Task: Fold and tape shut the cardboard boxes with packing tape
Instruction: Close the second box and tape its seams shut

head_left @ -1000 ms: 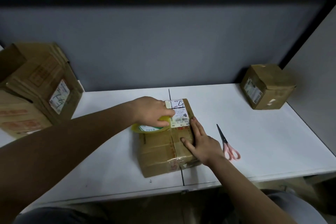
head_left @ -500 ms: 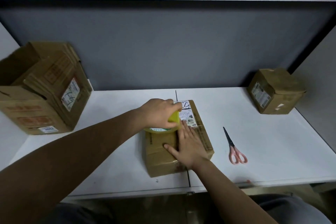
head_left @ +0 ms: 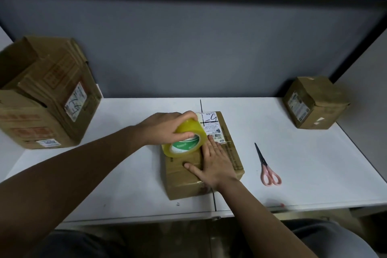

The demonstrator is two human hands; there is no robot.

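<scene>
Hands first: my left hand (head_left: pixel 165 129) grips the yellow roll of packing tape (head_left: pixel 185 140), fingers curled over its rim, while my right hand (head_left: pixel 211 164) lies flat with straight fingers pressed on the top of the cardboard box (head_left: pixel 202 157) in the middle of the tabletop (head_left: pixel 314 163). Against half a second ago, the roll has tipped up: it lay low on the lid with only its edge showing, and now its green-and-white core faces me, lifted at about 10 o'clock of my pressing hand. That hand has stayed on the seam and slid little. I judge this as the tape being drawn along the closed flaps toward the far end, where the white shipping label (head_left: pixel 210 124) sits at 12 o'clock on the lid; whether a strip is already stuck down under my palm I cannot tell. If so, the next call is a cut, and the pink-handled scissors (head_left: pixel 267 165) lie at 3 o'clock of the box, apart from it. Further out, a small taped box (head_left: pixel 314 102) stands at 2 o'clock by the wall, apparently finished, and a large box with open flaps (head_left: pixel 46 94) waits at 9 o'clock, not yet closed.
</scene>
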